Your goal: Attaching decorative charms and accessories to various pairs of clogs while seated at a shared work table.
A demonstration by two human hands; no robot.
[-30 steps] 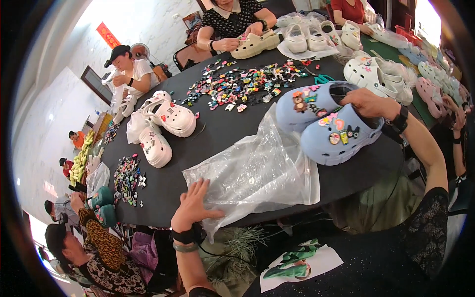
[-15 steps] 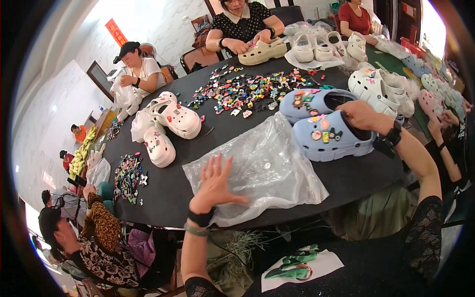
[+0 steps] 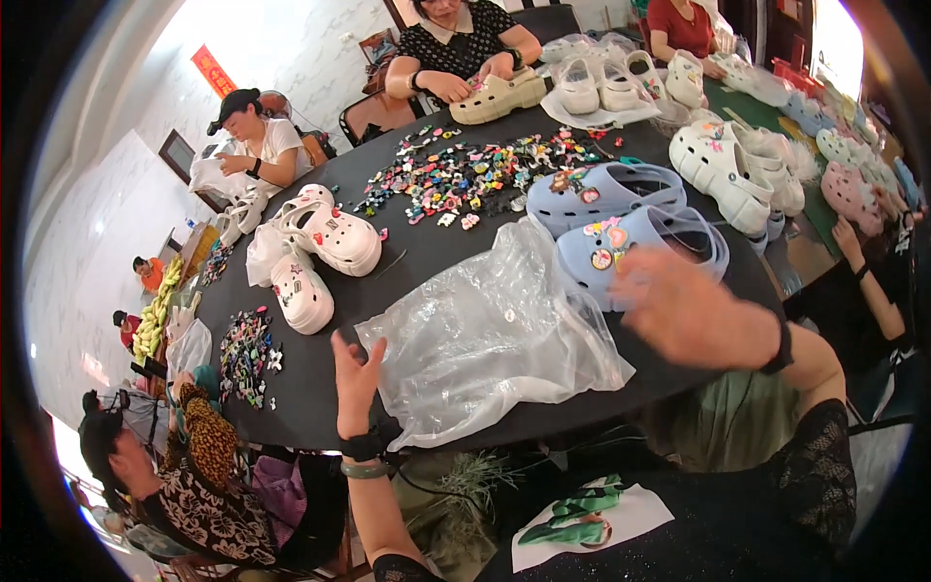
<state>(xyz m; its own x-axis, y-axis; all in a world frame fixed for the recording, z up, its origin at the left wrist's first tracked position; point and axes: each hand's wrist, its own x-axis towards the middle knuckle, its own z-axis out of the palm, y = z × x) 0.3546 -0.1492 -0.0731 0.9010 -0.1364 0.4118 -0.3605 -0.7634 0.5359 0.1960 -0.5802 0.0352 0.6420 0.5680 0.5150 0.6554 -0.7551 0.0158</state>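
A clear plastic bag (image 3: pixel 485 335) lies flat on the black table in front of me. My left hand (image 3: pixel 357 383) is raised at the bag's left edge, thumb and fingers apart, holding nothing. Right of the bag stands a pair of blue clogs, one nearer (image 3: pixel 582 247) and one behind (image 3: pixel 558 201), both dotted with colourful charms. My right hand (image 3: pixel 684 310) is in front of the nearer clog and hides part of its side. That hand is smeared by motion, so its fingers do not show clearly.
Loose shoe charms (image 3: pixel 475 175) cover the table's middle, with a smaller pile (image 3: pixel 247 354) at left. White clogs (image 3: pixel 335 238) stand beyond the bag. More pale clogs (image 3: pixel 718 170) stand at right. Across the table a person handles a beige clog (image 3: pixel 499 95); other people sit around.
My right hand has let go of the nearer blue clog and come down toward me. My left hand has moved left from above the bag to its edge.
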